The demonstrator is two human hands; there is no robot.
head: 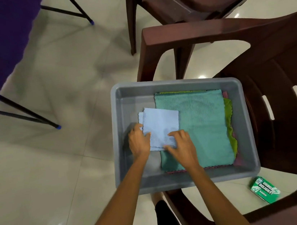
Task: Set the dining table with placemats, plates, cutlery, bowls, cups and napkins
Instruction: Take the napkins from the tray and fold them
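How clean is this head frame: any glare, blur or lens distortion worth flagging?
Head view: bright glare spots on the glossy pale floor tiles; strong wide-angle bending along the rim of the grey plastic tub and the brown plastic chair; the green printed box is smeared at its lower edge; both hands on the light blue folded cloth read fairly sharp.

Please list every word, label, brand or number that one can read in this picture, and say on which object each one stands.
"DELIGHT": large white letters on the green packet lying on the floor beside the brown chair.
A second large white word above it begins with "U"; the rest is too blurred to read.
Smaller print on the same packet is too small to read.
The grey tub and the cloths inside it show no text.
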